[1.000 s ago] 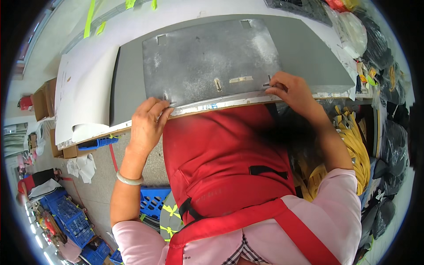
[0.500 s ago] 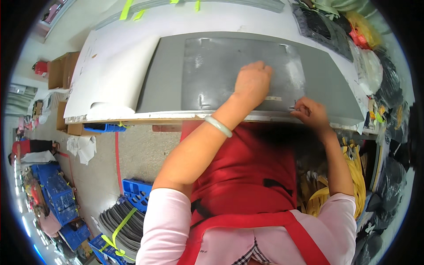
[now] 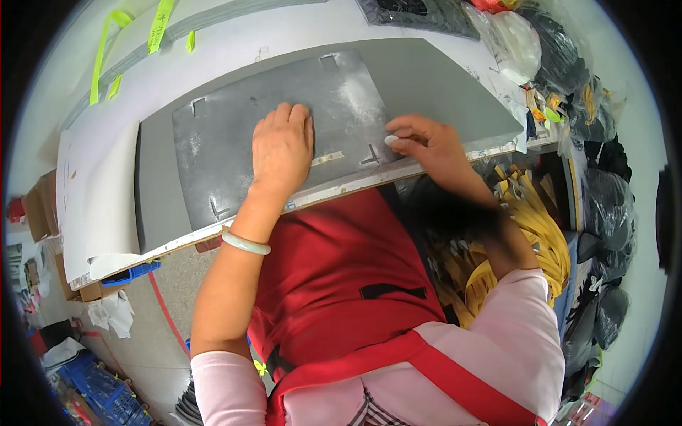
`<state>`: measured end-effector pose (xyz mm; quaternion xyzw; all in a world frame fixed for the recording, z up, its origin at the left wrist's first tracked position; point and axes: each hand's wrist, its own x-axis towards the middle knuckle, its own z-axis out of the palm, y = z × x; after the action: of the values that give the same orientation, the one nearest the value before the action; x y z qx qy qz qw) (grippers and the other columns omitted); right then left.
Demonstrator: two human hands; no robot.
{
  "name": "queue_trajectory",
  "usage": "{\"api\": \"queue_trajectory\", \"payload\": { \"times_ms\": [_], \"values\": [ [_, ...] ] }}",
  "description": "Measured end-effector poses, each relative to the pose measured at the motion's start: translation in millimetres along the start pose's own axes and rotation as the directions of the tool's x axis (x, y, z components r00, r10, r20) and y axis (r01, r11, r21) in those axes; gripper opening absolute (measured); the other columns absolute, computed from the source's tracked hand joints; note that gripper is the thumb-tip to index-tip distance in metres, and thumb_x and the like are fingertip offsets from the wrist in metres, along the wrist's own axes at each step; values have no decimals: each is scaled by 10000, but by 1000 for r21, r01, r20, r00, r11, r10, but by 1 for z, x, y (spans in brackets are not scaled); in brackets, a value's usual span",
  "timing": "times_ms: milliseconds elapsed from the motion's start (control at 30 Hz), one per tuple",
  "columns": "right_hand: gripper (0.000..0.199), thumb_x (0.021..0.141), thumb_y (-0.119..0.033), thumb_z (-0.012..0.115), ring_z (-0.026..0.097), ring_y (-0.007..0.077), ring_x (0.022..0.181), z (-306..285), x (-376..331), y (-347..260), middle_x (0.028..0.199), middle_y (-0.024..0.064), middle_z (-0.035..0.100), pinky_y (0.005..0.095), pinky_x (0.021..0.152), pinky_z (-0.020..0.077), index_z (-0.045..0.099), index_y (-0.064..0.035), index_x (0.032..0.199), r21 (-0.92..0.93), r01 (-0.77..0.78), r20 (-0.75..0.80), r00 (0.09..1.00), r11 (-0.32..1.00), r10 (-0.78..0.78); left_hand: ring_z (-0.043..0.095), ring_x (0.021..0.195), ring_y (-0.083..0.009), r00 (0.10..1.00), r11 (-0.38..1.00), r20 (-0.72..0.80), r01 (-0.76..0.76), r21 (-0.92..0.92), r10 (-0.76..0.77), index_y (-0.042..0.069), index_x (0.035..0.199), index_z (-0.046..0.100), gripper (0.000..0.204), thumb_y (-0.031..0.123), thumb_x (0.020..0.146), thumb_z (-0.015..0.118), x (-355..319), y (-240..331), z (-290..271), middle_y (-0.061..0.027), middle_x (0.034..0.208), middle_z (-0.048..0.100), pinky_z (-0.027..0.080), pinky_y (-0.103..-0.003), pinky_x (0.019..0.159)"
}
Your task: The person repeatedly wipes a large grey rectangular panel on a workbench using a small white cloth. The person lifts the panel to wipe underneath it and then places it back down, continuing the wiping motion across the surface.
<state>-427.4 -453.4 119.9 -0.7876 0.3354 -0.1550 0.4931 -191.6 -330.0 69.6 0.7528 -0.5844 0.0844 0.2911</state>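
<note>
A dark grey rectangular template (image 3: 231, 142), smudged with white and cut with small angled slots near its corners, lies on a larger grey sheet (image 3: 440, 85). My left hand (image 3: 283, 153) rests palm down on the template, fingers laid on its surface and holding nothing. At the template's right edge, near the lower right slot, my right hand (image 3: 437, 145) pinches a small white piece of chalk (image 3: 391, 140) between thumb and fingers. A short pale strip of tape (image 3: 327, 158) is stuck on the template beside my left hand.
White paper (image 3: 106, 192) is folded back at the left of the table. Strips with neon-yellow tags (image 3: 160, 25) lie along the far edge. Plastic-wrapped bundles (image 3: 518, 46) stand at the right, and yellow straps (image 3: 533, 241) hang below the table's right end.
The view has turned and shifted, so the table appears tilted. My left hand has flattened onto the template's middle. My right hand has moved up along the right edge, the chalk now showing.
</note>
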Motion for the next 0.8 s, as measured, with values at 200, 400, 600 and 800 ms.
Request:
{"api": "queue_trajectory", "payload": {
  "times_ms": [200, 400, 600, 800],
  "values": [
    [133, 936, -135, 685, 662, 293, 844, 18, 1, -2, 925, 112, 690, 383, 764, 515, 689, -45, 1034, -281, 313, 100, 950, 907, -296, 621, 855, -345, 1000, 1000, -21, -19, 1, 19, 75, 957, 622, 91, 162, 949, 645, 0, -1, 1, -122, 899, 614, 487, -463, 768],
    [78, 947, -94, 673, 640, 327, 856, 24, 1, 0, 916, 136, 663, 372, 776, 510, 686, -29, 988, -385, 402, 143, 915, 830, -377, 620, 854, -345, 999, 1000, -50, -22, -20, 21, 75, 955, 615, 86, 157, 950, 641, -1, 0, 1, -119, 896, 606, 487, -464, 765],
    [102, 933, -139, 642, 631, 346, 875, 28, 1, -8, 895, 124, 654, 410, 791, 507, 647, -37, 935, -509, 422, 169, 903, 750, -394, 616, 860, -335, 999, 1000, -43, -20, -15, 20, 81, 954, 613, 84, 162, 948, 635, -1, -2, 3, -111, 904, 604, 485, -457, 769],
    [103, 916, -121, 672, 641, 230, 778, 26, 0, -16, 830, 102, 672, 345, 735, 516, 642, -23, 929, -223, 18, -4, 1000, 975, -19, 613, 872, -308, 999, 1000, -48, -17, -6, 16, 88, 946, 619, 86, 174, 950, 623, -1, -2, 5, -100, 912, 605, 475, -445, 774]
  ]
}}
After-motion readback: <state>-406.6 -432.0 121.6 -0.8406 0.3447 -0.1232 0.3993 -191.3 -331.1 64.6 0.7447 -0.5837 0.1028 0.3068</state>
